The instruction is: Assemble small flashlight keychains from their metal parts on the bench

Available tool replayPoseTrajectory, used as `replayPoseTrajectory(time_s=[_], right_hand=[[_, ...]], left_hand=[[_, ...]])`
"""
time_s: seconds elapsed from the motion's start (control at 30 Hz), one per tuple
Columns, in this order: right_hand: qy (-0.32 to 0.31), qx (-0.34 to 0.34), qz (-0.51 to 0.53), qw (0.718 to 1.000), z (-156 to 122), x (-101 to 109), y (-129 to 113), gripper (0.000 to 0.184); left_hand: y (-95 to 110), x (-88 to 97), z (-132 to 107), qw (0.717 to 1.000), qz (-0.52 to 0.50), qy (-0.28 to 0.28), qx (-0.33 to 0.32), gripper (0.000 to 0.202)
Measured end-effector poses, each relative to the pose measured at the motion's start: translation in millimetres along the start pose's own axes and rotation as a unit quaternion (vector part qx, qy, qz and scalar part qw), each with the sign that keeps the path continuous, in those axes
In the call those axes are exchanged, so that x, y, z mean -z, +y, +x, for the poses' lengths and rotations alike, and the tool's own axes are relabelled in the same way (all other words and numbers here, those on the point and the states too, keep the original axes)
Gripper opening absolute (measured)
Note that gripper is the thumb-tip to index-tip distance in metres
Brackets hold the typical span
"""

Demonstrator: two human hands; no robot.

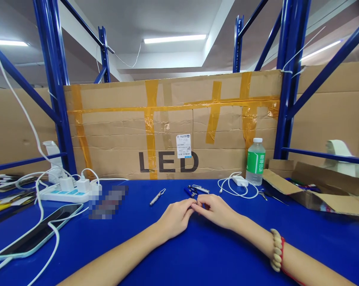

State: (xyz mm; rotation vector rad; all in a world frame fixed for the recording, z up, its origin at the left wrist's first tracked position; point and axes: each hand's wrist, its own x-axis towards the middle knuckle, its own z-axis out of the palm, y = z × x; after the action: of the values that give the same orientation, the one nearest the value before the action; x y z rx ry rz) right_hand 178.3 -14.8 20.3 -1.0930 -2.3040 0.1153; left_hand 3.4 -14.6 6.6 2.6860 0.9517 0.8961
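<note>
My left hand [175, 217] and my right hand [216, 210] rest on the blue table [197, 254], fingertips meeting at the middle. The fingers of both are curled and pinched together around something small that I cannot make out. Just beyond the fingertips lie a few small pen-like pieces, blue and silver [194, 190]. A silver pen-shaped torch [157, 197] lies alone to the left of them. My right wrist wears a beaded bracelet [276, 250].
A power strip with white chargers [68, 190] and a phone on a cable [40, 232] lie at the left. A white cable coil [237, 186], a green-labelled bottle [255, 162] and an open cardboard box [313, 186] stand at the right. A taped cardboard wall marked LED [173, 127] closes the back.
</note>
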Motion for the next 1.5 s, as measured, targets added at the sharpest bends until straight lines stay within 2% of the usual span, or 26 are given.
replayPoseTrajectory(time_s=[1.5], right_hand=[[-0.036, -0.028, 0.013, 0.999, -0.7, 0.8, 1.3, 0.038]], left_hand=[[-0.8, 0.3, -1.0, 1.0, 0.005, -0.021, -0.002, 0.022]])
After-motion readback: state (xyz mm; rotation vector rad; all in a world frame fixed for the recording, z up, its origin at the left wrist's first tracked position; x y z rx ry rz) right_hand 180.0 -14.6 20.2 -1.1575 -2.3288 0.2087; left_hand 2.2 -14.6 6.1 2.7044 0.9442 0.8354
